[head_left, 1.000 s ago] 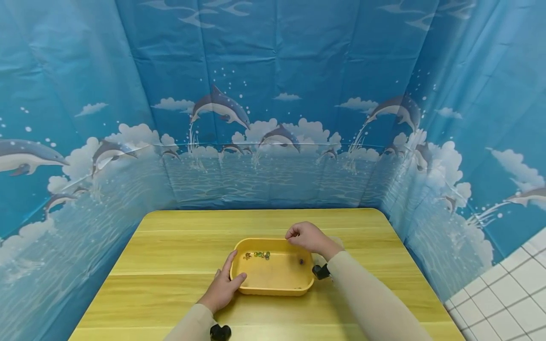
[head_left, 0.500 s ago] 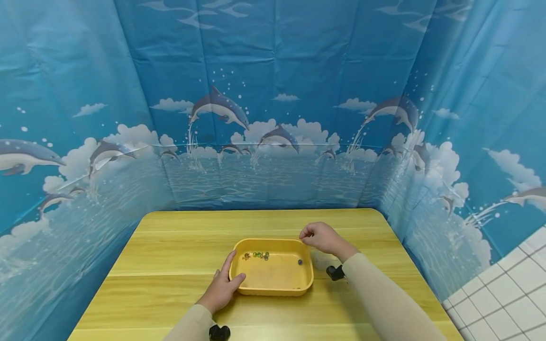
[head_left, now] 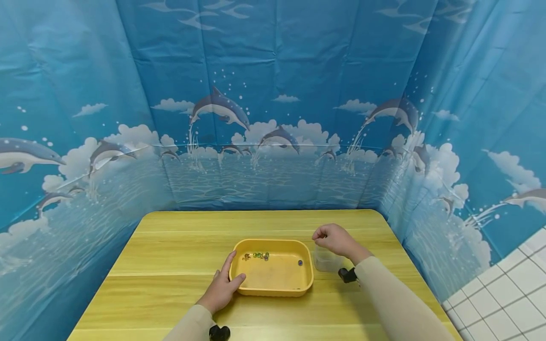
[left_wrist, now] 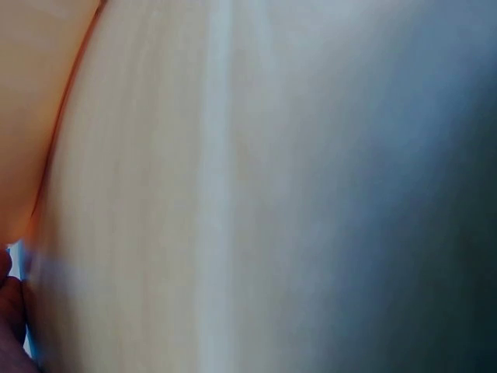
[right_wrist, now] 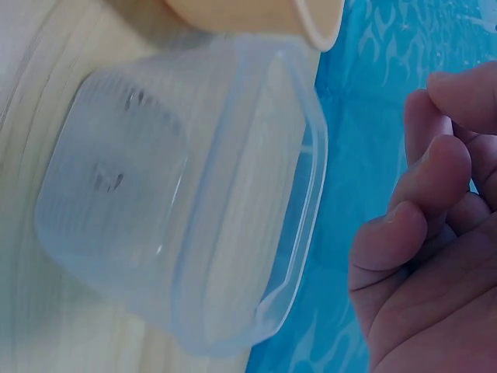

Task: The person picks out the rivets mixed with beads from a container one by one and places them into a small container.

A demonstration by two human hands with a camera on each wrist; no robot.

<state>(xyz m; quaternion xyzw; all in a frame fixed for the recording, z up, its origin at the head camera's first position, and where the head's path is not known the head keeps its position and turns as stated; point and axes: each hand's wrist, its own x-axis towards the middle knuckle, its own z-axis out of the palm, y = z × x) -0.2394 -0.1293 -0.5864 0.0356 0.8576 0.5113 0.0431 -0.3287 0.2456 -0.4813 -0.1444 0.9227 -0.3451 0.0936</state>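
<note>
A yellow tray (head_left: 273, 291) stands on the table with several marbles (head_left: 259, 255) grouped near its far left side. One dark blue marble (head_left: 300, 263) lies toward the tray's right end. My left hand (head_left: 219, 291) holds the tray's left end, its thumb over the rim and its fingers along the outer wall. Just right of the tray is a clear plastic container (right_wrist: 116, 155) with small dark marks showing through its base. Above it my right hand (head_left: 334, 239) has curled fingers, thumb tip against the index finger. Whether something small is pinched there I cannot tell.
The yellow wood-grain table (head_left: 179, 255) has rounded far corners. Blue dolphin-print sheets (head_left: 273, 180) hang behind it and at both sides. White tiles (head_left: 499, 289) show beyond the table on the right. A black wrist camera (head_left: 348, 274) sits on the right wrist beside the container.
My right hand has moved right, from over the tray's far right corner to above the clear container, uncovering more of it. The left hand and tray have stayed in place.
</note>
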